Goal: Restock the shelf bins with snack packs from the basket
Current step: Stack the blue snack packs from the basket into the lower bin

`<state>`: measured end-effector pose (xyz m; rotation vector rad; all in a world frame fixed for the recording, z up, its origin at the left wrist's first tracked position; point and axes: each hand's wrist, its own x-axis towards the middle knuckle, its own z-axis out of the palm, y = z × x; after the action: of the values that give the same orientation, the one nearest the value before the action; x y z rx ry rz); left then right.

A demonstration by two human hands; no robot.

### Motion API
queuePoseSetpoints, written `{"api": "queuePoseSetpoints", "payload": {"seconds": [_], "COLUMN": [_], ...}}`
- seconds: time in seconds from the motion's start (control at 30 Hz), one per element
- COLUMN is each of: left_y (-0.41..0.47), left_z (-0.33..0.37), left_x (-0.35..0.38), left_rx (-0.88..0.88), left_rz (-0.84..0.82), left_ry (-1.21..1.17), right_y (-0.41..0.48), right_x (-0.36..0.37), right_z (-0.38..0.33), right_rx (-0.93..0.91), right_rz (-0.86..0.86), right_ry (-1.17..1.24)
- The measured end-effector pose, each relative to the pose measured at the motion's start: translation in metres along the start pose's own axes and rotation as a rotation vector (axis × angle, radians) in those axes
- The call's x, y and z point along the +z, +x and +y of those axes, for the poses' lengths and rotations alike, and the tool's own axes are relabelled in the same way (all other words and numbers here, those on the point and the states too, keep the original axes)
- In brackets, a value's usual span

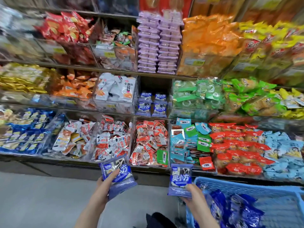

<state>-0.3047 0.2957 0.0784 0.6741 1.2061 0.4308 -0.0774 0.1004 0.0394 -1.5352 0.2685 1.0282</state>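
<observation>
- Left hand point(105, 186) grips blue snack packs point(117, 174), lower centre of frame, possibly two stacked; blur hides the edges.
- Right hand point(193, 193) pinches a single blue pack point(180, 179) by its bottom edge, label up, ready to shelve.
- Half-empty bin point(153, 84), frame centre, holds matching packs point(159, 108): likely target.
- Blue basket point(246, 182), lower right, holds more basket packs point(218, 204).

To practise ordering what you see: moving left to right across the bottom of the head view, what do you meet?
the blue packs in the left hand → single blue pack in the right hand → blue basket.
</observation>
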Motion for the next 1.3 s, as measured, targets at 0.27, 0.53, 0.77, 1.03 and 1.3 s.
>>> {"api": "queuePoseSetpoints", "payload": {"seconds": [0.27,0.53,0.77,1.03,1.3], "left_y": [0.049,0.113,0.157,0.196,0.231], "left_z": [0.053,0.135,0.171,0.219,0.251], "left_x": [0.014,0.058,0.079,0.083,0.078], "left_rx": [-0.03,0.043,0.069,0.174,0.171], "left_rz": [-0.042,-0.065,-0.022,-0.071,-0.058], "left_ry": [0.013,0.021,-0.037,-0.049,-0.03], "right_y": [0.037,0.123,0.177,0.224,0.28], "right_x": [0.051,0.114,0.166,0.231,0.301], "right_z": [-0.045,-0.12,-0.162,-0.206,-0.257], "right_rx": [-0.039,-0.018,-0.006,-0.032,-0.082], "right_rz": [0.029,-0.07,-0.175,-0.172,-0.052], "right_ry": [-0.025,-0.143,-0.061,-0.039,0.037]}}
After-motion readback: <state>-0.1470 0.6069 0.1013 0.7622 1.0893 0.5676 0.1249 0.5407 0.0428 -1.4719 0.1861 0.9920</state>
